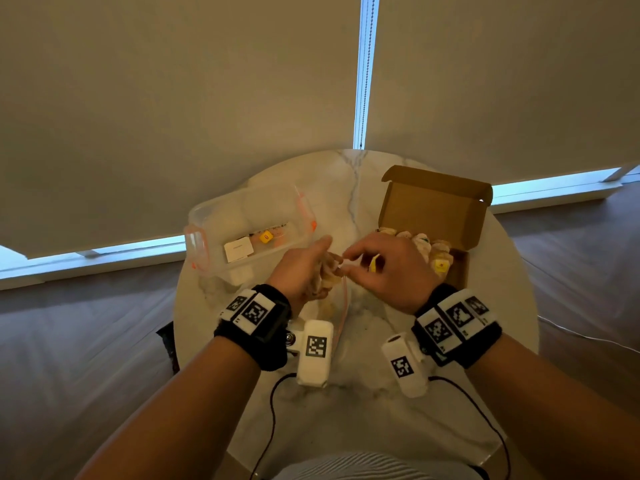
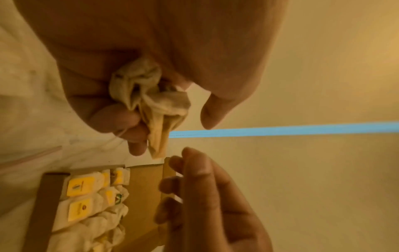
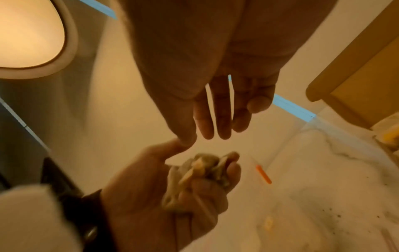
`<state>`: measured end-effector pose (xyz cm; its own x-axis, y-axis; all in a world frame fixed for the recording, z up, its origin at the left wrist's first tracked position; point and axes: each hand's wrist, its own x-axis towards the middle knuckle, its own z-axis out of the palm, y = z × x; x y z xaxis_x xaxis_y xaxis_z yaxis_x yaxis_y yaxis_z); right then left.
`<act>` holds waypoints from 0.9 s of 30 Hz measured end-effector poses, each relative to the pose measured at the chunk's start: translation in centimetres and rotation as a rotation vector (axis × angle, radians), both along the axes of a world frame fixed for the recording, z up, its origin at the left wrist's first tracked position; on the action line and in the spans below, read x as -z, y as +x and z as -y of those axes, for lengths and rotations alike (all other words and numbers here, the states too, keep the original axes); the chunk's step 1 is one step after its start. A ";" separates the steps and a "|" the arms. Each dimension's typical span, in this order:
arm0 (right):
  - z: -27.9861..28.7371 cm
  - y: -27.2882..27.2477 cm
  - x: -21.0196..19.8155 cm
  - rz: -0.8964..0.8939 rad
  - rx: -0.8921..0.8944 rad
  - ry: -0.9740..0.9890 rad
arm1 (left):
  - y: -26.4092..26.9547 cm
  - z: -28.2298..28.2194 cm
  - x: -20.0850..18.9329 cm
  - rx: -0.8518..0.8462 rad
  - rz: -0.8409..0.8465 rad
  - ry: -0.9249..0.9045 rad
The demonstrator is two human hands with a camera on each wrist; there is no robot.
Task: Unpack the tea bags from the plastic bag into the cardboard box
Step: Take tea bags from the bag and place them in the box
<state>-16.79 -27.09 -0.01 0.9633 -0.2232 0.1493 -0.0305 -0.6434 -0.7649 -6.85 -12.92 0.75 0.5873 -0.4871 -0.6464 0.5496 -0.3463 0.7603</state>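
Several crumpled tea bags (image 2: 149,95) sit bunched in the left hand (image 1: 301,268), whose fingers (image 2: 121,117) are curled round them while the thumb sticks out straight; the bunch is held above the middle of the tabletop (image 1: 349,410), over a clear plastic bag (image 1: 341,306) with a pink seal strip that lies flat beneath the hands. Just beside it, the right hand (image 1: 388,271) reaches in with its fingers (image 3: 222,119) nearly straight and loosely spread, the thumb tip touching the left thumb; a bit of yellow shows under the palm in the head view, but whether it is gripped cannot be told. To the right stands the cardboard box (image 1: 433,209), lid tipped back, with more tea bags (image 2: 84,201) packed in rows inside, their yellow tags facing up. On the left of the tabletop rests a clear plastic container (image 1: 249,237) with orange clips, holding a white card and a small yellow tag. Behind the round marble top hang pale roller blinds (image 1: 173,98).
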 end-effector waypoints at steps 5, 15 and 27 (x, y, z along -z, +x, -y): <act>-2.5 0.2 0.5 0.024 -0.046 -0.044 | 0.6 -0.8 0.1 -0.104 -0.191 -0.112; -2.7 2.0 1.1 0.000 0.094 0.088 | 0.0 -1.6 -0.3 -0.208 -0.327 -0.362; -3.2 2.3 1.3 -0.073 0.136 0.110 | -1.2 -1.4 0.2 -0.179 -0.133 -0.315</act>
<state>-14.53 -23.93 -1.34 0.9304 -0.3634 0.0478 -0.1695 -0.5425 -0.8228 -8.05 -11.57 0.56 0.6022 -0.5716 -0.5573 0.6808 0.0033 0.7324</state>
